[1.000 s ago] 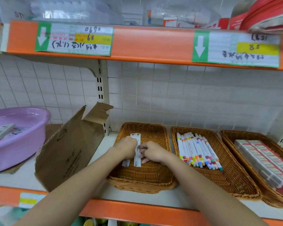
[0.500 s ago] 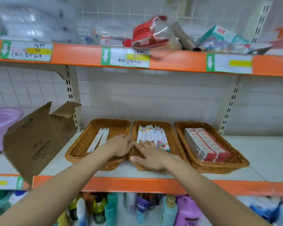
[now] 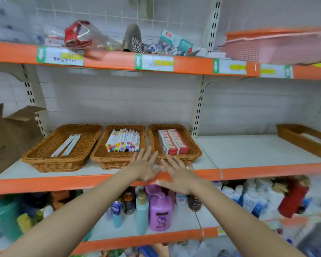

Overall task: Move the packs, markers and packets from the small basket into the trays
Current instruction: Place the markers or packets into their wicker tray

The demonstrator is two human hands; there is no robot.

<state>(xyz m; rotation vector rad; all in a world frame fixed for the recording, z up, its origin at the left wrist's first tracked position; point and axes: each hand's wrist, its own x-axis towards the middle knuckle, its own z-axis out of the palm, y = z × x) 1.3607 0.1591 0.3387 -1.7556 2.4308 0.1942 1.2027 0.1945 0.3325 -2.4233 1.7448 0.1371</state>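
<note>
Centre of the frame: three wicker trays stand side by side on the middle shelf [image 3: 248, 153], which has an orange front edge. The left tray [image 3: 44, 158] holds two long white packets [image 3: 67, 145] lying lengthwise and touching at their far ends. The middle tray [image 3: 104, 160] holds a row of white markers [image 3: 123, 140] with coloured caps toward the viewer. The right tray [image 3: 195, 145] holds red-and-white packs [image 3: 172, 141] laid flat against each other. Both hands are extended before the shelf edge, fingers straight and spread, holding nothing: the left hand [image 3: 144, 167] lies over the near rims of the middle and right trays, and the right hand [image 3: 178, 175] lies just beside it, before the right tray's near rim; whether either touches the wicker cannot be told. At far right of the same shelf stands a fourth wicker tray [image 3: 293, 138], partly cut off. At left edge, an open cardboard box [image 3: 6, 138]. The upper shelf carries a pink plastic basket [image 3: 278, 47] at upper right; bottles [image 3: 159, 212] fill the shelf below.
</note>
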